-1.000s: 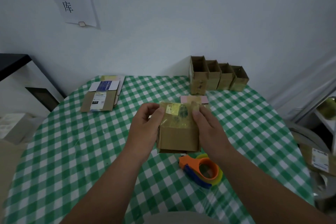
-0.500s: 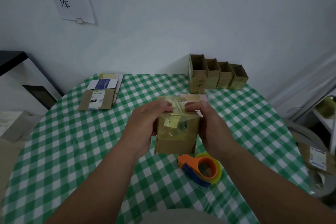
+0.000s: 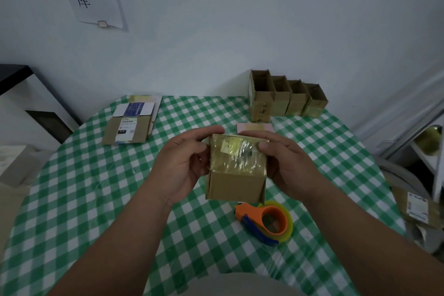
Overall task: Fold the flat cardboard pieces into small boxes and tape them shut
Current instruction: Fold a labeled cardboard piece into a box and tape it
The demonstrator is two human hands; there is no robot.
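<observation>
Head view, brown cardboard box, glossy yellowish tape across top

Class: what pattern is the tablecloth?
Green and white checks, tablecloth, seen in the head view.

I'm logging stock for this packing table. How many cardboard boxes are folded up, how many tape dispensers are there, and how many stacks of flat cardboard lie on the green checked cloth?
Folded boxes: 5, with four open boxes in a row by the wall and one taped box held in both hands
Tape dispensers: 1, the orange tape dispenser
Flat cardboard stacks: 1, the flat stack at the far left
Total: 7
</observation>
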